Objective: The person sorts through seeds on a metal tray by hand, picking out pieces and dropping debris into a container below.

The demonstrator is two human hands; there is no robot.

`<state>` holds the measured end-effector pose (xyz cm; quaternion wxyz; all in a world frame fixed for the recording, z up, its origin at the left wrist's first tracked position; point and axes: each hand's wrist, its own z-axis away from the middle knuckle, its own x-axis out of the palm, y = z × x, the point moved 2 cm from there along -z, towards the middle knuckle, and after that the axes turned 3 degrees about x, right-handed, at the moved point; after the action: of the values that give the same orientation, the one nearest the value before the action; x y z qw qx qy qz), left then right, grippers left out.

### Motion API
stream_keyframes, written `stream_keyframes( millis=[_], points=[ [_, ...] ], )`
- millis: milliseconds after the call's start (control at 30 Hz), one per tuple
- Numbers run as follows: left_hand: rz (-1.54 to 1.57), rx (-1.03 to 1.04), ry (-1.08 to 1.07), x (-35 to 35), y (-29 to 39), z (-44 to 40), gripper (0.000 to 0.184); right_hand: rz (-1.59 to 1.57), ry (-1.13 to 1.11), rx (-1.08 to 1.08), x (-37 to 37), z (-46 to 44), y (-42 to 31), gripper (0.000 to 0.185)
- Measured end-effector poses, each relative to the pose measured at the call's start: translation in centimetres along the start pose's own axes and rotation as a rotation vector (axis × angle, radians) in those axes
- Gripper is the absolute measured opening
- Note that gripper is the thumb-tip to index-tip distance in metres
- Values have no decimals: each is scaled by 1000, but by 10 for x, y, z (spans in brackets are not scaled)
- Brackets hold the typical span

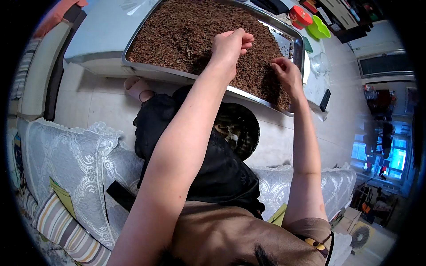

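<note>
A large metal tray (284, 43) is filled with a thick layer of dark brown crumbly bits (186, 35). Bare metal shows at its far right corner, with some loose bits on it. Above the middle of the layer is my left hand (230, 46), its fingers curled in. My right hand (287, 76) is over the right part of the tray, with thumb and fingertips pinched together close to the bits. Whatever either hand may hold is too small or hidden to make out.
The tray rests on a white table (104, 33). A red container (301, 17), a green bowl (318, 27), a clear glass vessel (320, 64) and a black remote-like object (326, 99) are on the right. A dark round bin (248, 133) stands below the tray, by my legs.
</note>
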<state>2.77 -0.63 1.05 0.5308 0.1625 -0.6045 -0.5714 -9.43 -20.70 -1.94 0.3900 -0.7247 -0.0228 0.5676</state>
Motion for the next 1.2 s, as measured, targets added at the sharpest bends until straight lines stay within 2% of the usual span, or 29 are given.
stream_keyframes(
  millis=[67,133,200,267,367,467,533,567,800,900,1000,1100,1200],
  points=[
    [-2,-5,-6,-1,-1,0,25,70,70,-71,6,7,-10,20],
    [-7,-9,-3,-3,-2,0,24,-89,32,74,7,7,-13,20],
    [-190,-5,-47,-3,-11,-7,20,-216,24,137,6,8,-27,19],
    [-394,38,-111,1,-26,-11,22,-317,11,63,1,10,-41,19],
    [-330,-101,-219,12,-32,-7,26,-406,-2,-135,-1,13,-64,17],
    [-265,-91,-226,13,-31,-6,25,-211,68,-280,-4,16,-83,17],
    [-281,-15,-199,9,-34,-14,22,-194,68,-248,-3,16,-83,20],
    [-265,87,-172,9,-36,-15,18,-190,54,-237,-3,16,-83,20],
    [-428,139,-174,6,-44,-24,18,-187,6,-247,-3,21,-84,18],
    [-442,159,-124,7,-35,-24,17,-150,62,-206,-14,36,-80,16],
    [-552,198,-44,0,-28,-24,18,-138,-243,-26,-38,63,-73,11],
    [-891,227,11,-3,-20,-14,24,-84,-468,-10,-46,94,-59,9],
    [-926,187,42,1,-13,-2,30,94,-568,-85,-54,107,-60,14]
  ],
)
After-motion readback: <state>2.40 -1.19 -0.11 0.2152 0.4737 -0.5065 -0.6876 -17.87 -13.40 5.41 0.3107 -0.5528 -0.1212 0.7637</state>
